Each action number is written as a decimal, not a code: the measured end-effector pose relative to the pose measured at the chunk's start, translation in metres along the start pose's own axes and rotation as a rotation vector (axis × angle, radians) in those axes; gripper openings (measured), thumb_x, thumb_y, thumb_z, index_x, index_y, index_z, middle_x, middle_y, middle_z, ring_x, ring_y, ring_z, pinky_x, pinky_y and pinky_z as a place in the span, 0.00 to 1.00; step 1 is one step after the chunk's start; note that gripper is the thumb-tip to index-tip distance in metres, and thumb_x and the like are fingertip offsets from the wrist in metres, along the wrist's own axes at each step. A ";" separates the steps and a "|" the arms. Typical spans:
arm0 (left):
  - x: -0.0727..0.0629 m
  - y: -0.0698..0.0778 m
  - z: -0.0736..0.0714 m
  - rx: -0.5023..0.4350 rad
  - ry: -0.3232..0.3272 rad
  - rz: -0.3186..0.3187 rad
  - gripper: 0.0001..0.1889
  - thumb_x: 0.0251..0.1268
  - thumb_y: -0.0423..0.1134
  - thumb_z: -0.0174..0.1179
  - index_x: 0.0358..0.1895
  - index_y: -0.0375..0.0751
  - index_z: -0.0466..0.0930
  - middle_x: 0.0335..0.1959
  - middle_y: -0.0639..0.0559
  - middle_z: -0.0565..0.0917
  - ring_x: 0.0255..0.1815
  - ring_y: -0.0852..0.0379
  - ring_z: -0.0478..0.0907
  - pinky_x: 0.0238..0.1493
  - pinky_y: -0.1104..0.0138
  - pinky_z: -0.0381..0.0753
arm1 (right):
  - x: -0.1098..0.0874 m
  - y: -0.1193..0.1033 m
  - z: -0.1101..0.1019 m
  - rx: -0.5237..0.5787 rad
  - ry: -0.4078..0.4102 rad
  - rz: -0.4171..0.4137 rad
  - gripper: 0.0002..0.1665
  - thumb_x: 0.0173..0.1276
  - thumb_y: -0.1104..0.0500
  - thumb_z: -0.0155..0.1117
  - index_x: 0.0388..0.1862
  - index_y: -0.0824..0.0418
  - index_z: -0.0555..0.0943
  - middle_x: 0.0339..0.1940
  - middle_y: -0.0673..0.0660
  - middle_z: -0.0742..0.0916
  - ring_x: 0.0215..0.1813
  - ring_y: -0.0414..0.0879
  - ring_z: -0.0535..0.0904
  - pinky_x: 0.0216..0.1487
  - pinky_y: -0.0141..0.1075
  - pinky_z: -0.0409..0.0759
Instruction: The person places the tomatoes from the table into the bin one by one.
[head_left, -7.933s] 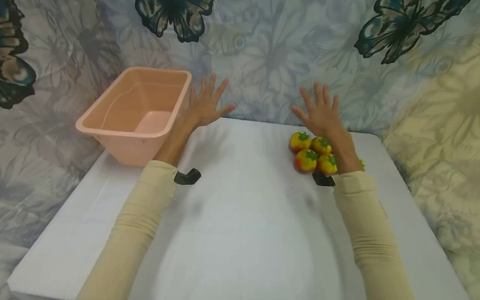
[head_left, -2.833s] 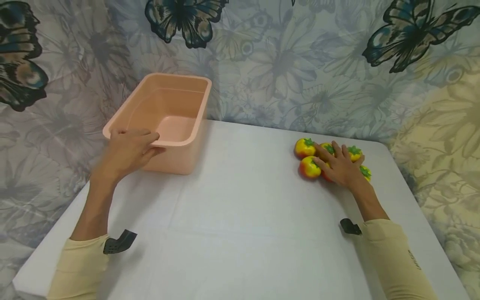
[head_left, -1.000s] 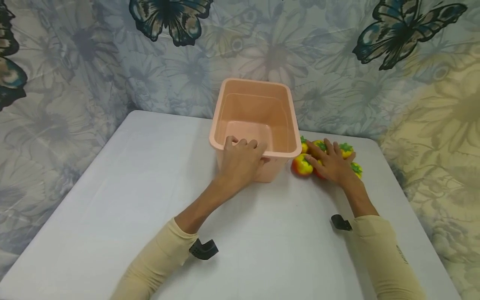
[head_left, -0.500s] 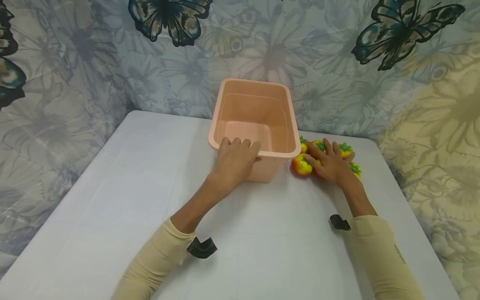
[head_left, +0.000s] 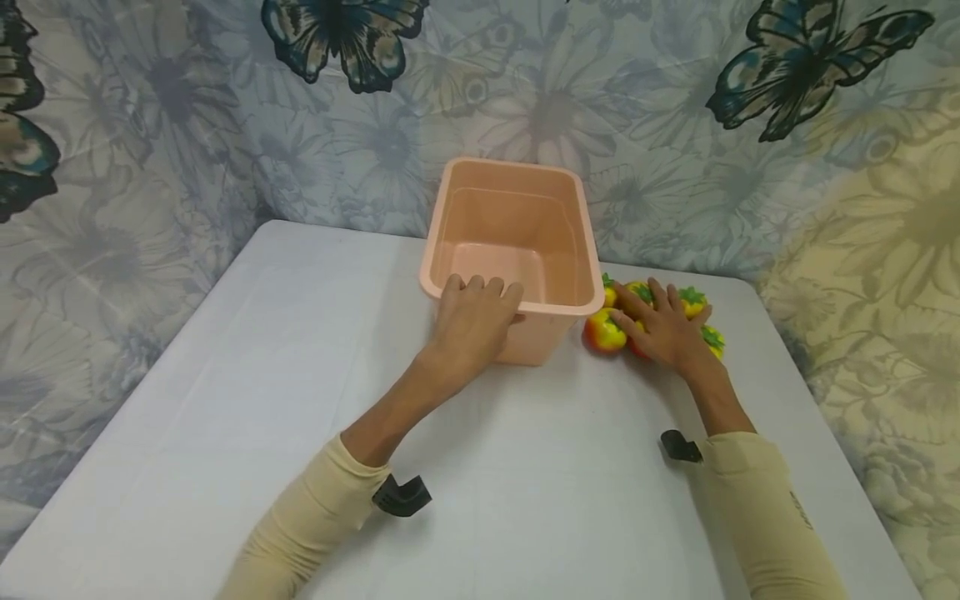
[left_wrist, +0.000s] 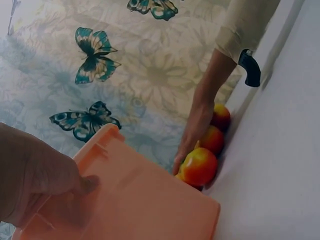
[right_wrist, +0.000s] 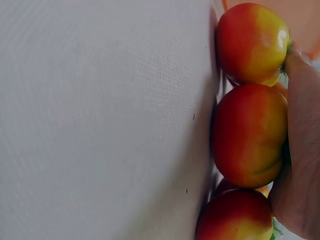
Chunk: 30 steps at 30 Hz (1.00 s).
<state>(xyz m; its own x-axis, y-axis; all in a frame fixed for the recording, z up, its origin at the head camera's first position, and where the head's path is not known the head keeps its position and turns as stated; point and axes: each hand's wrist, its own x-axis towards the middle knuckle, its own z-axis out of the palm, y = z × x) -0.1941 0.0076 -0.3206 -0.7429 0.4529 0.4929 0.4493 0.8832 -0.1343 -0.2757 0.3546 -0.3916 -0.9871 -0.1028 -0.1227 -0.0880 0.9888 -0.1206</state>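
Note:
A peach-coloured plastic tub stands on the table near the back wall. My left hand grips its near rim, fingers hooked over the edge; in the left wrist view the thumb presses the outer wall. To the tub's right, several red-and-yellow tomatoes with green leafy tops sit in a close cluster. My right hand rests on them with spread fingers, hiding part of the group. The right wrist view shows a tomato directly beneath the hand. The tub's inside holds nothing visible.
A white-covered table extends to the left and front. Behind it hangs a floral cloth with dark butterflies. The tub's right side stands close against the nearest tomatoes.
Both hands were first raised and spread. The left hand then took the tub's rim and moved it right, beside the tomatoes; the right hand came down onto them. Lately the left fingers shifted slightly.

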 end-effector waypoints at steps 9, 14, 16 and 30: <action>-0.001 -0.020 -0.012 -0.224 -0.134 0.107 0.24 0.77 0.59 0.58 0.57 0.41 0.78 0.49 0.46 0.82 0.52 0.46 0.79 0.56 0.55 0.77 | -0.003 0.003 0.000 0.010 0.013 0.015 0.52 0.72 0.16 0.29 0.88 0.38 0.48 0.86 0.75 0.49 0.82 0.84 0.40 0.65 0.88 0.23; 0.000 -0.045 -0.019 -0.331 -0.108 0.063 0.40 0.72 0.69 0.57 0.73 0.41 0.71 0.69 0.40 0.75 0.71 0.41 0.71 0.72 0.48 0.71 | -0.006 0.003 -0.003 0.025 0.040 -0.014 0.49 0.74 0.18 0.30 0.88 0.35 0.45 0.88 0.71 0.49 0.84 0.81 0.40 0.67 0.85 0.19; 0.001 -0.060 -0.022 -0.335 -0.110 0.038 0.46 0.69 0.72 0.57 0.78 0.42 0.65 0.76 0.39 0.69 0.78 0.38 0.64 0.78 0.44 0.64 | -0.007 0.002 -0.006 0.036 0.067 -0.034 0.47 0.76 0.20 0.30 0.88 0.35 0.44 0.88 0.70 0.47 0.84 0.80 0.38 0.68 0.83 0.18; 0.008 -0.130 -0.014 -0.310 -0.362 -0.004 0.63 0.54 0.91 0.24 0.87 0.53 0.29 0.89 0.44 0.33 0.90 0.38 0.29 0.84 0.36 0.25 | -0.017 0.010 -0.058 0.078 0.224 -0.122 0.44 0.81 0.26 0.34 0.88 0.38 0.44 0.89 0.64 0.39 0.86 0.74 0.28 0.70 0.83 0.22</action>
<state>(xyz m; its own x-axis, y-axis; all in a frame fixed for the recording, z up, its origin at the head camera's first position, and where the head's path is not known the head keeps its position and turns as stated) -0.2511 -0.1050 -0.2869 -0.8454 0.5114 0.1543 0.5319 0.8321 0.1568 -0.2675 0.3723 -0.3331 -0.9755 -0.1856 0.1178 -0.2062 0.9583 -0.1979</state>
